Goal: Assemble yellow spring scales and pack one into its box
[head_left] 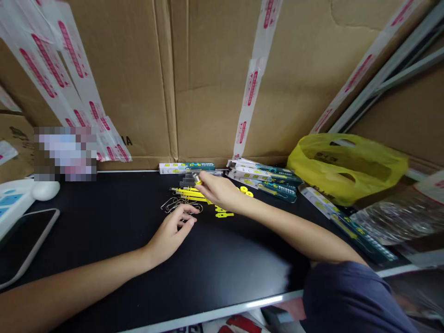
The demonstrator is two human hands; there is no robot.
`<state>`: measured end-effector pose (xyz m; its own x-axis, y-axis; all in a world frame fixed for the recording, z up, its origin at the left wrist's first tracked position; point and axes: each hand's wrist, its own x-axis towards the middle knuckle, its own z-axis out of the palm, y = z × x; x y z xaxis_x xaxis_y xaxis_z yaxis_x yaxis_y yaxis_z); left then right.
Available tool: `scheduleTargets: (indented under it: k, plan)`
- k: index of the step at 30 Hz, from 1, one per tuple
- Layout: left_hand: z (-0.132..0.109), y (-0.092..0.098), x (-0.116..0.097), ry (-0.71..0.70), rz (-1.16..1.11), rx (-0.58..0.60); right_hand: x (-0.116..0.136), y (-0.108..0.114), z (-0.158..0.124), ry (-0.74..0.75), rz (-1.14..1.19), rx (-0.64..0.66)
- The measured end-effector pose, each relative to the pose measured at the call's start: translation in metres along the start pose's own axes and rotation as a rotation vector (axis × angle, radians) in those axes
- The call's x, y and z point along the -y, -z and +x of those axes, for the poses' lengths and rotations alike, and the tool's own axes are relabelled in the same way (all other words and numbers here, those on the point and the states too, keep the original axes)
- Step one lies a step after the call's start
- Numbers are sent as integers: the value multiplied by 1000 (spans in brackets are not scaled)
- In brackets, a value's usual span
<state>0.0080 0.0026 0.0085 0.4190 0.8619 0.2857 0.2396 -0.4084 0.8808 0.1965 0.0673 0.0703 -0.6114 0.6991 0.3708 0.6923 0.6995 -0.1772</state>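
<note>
Head view: right hand point(220, 189) gripped a small metal-tipped piece point(197, 179) over the bench point(208, 268)

Brown cardboard point(215, 92), crossed by strips of white-and-red tape point(252, 88), rose behind the bench's back edge. The bench top was black, with a pale trim along its front edge. A yellow plastic bag point(347, 166) sat at the back right corner, and a clear ribbed bottle point(395, 219) was beside it toward the right edge. A dark blue sleeve point(350, 300) covered the upper right arm near the front edge. At the left edge lay a phone point(29, 240), with a white socket block point(14, 199) just behind it.

One long printed box point(347, 222) slanted from near the back right corner toward the front edge. A pile of similar boxes point(263, 180) lay near the back edge, right of the middle, and a single box point(187, 168) lay along that edge to the pile's left.

The left hand point(173, 226) was loosely curled, thumb and forefinger apart, close by a tangle of bent wires point(169, 204); whether it touched them could not be told. The right hand pinched the metal-tipped piece, which showed some yellow, above the rods near the middle of the back edge. Yellow rods point(190, 194) lay behind the wires, and dark rods point(188, 181) behind those. Flat yellow pieces point(225, 215) and yellow rings point(244, 189) were scattered by the right wrist.
</note>
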Motion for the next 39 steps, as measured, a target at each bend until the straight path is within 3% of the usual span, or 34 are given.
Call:
scheduleTargets:
  k: [5,9,13,18,25,30,39]
  plan:
    - [3,10,2,-188,256,6,-5,-19,31,99,-406,229]
    - [4,12,4,-278,476,45,-15,-31,42,122,-435,267]
    - [4,12,9,-279,618,113,-20,-31,45,148,-424,267]
    - [4,10,13,-235,651,149,-28,-23,54,153,-411,216]
    - [4,10,12,-219,625,160,-60,-22,83,11,-448,166]
    - [4,10,12,-220,613,163,-71,-29,104,-27,-472,225]
    - [4,11,13,-216,617,181,-60,-30,139,-59,-505,339]
